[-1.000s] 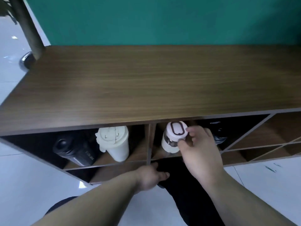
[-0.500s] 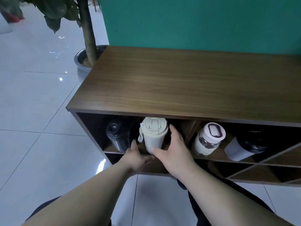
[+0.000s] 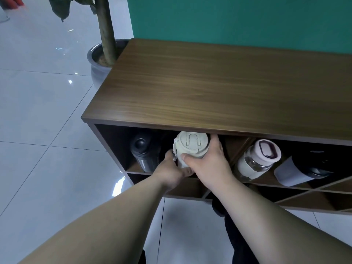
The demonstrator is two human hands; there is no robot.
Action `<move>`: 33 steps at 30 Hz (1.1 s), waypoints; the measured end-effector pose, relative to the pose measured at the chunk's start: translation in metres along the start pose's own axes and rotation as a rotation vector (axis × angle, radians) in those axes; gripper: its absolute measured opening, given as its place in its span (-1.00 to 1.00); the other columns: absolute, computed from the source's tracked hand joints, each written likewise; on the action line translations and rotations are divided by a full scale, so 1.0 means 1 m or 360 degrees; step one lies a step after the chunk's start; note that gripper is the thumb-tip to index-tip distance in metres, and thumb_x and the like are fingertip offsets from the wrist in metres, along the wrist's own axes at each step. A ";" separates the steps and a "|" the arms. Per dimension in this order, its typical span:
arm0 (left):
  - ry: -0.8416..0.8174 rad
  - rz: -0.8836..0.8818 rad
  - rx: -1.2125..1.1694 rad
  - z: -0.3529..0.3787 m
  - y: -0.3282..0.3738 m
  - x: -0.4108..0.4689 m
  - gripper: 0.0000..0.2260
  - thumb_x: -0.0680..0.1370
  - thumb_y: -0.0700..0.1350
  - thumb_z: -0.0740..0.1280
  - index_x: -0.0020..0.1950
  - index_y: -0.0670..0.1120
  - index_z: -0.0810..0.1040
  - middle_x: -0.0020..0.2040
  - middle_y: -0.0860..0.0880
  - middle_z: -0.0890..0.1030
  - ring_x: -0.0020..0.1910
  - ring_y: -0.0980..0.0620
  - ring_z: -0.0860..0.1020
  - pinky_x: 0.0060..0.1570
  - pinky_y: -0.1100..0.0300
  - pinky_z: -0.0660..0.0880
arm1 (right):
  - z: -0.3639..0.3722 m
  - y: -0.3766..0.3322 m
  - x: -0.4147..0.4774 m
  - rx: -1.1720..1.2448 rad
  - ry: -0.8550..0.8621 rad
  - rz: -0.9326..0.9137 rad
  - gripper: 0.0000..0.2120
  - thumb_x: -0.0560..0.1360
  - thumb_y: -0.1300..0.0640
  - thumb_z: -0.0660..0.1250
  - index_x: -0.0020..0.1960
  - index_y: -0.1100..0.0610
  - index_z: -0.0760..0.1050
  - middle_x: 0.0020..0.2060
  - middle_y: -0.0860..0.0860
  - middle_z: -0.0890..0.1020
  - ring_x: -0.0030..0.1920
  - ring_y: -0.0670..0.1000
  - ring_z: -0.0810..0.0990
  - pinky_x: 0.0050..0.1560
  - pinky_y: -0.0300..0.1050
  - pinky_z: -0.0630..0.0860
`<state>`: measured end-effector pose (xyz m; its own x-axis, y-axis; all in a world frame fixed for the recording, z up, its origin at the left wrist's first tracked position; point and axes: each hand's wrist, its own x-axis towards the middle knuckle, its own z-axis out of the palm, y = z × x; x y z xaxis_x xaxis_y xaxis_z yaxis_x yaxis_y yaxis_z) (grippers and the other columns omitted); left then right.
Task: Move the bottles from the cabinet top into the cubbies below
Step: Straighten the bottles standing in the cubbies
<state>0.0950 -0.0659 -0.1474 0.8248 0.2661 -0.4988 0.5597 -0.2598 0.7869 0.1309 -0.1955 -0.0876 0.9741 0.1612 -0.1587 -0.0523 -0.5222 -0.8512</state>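
now right hand [image 3: 209, 164] wraps cream bottle [image 3: 191, 147]; before, only beside.

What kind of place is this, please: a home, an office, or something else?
Probably an office or lobby, though I cannot be sure: glossy pale floor tiles, a teal painted wall, a potted tree in a grey ceramic pot, and a low brown wooden cabinet with open cubbies.
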 end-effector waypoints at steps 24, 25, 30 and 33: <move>-0.0079 0.0117 0.0032 0.007 -0.021 0.025 -0.24 0.29 0.18 0.56 0.44 0.23 0.38 0.22 0.23 0.67 0.21 0.12 0.65 0.27 -0.02 0.59 | 0.001 0.005 -0.002 -0.0021 -0.0052 -0.0023 -0.14 0.08 -0.29 0.42 0.36 -0.18 0.35 0.27 -0.17 0.54 0.26 -0.09 0.55 0.28 0.02 0.50; -0.0087 0.0123 0.0041 0.006 -0.021 0.025 -0.26 0.29 0.18 0.56 0.43 0.23 0.39 0.22 0.23 0.67 0.21 0.12 0.65 0.27 -0.01 0.59 | 0.001 0.004 -0.002 -0.0031 -0.0059 -0.0022 -0.13 0.08 -0.28 0.44 0.37 -0.17 0.34 0.27 -0.16 0.53 0.27 -0.08 0.54 0.29 0.01 0.50; -0.0107 0.0068 0.0040 0.008 -0.042 0.046 -0.21 0.19 0.25 0.63 0.38 0.19 0.47 0.20 0.22 0.69 0.19 0.12 0.67 0.25 -0.04 0.61 | -0.008 -0.005 -0.007 -0.0137 -0.0030 -0.0018 -0.14 0.18 -0.05 0.62 0.38 -0.04 0.31 0.31 -0.10 0.43 0.34 -0.01 0.47 0.26 -0.04 0.47; -0.0190 -0.0031 0.0214 -0.005 -0.028 0.011 -0.32 0.27 0.22 0.62 0.35 0.10 0.56 0.18 0.12 0.72 0.17 0.08 0.67 0.05 0.19 0.67 | -0.016 -0.017 -0.028 -0.0325 0.0018 -0.0208 -0.20 0.25 -0.03 0.57 0.40 -0.04 0.28 0.36 -0.09 0.38 0.43 0.00 0.34 0.39 0.00 0.37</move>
<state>0.0878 -0.0507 -0.1735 0.8129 0.1620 -0.5594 0.5746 -0.3794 0.7252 0.1084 -0.2043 -0.0603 0.9721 0.2299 -0.0471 0.1191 -0.6563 -0.7451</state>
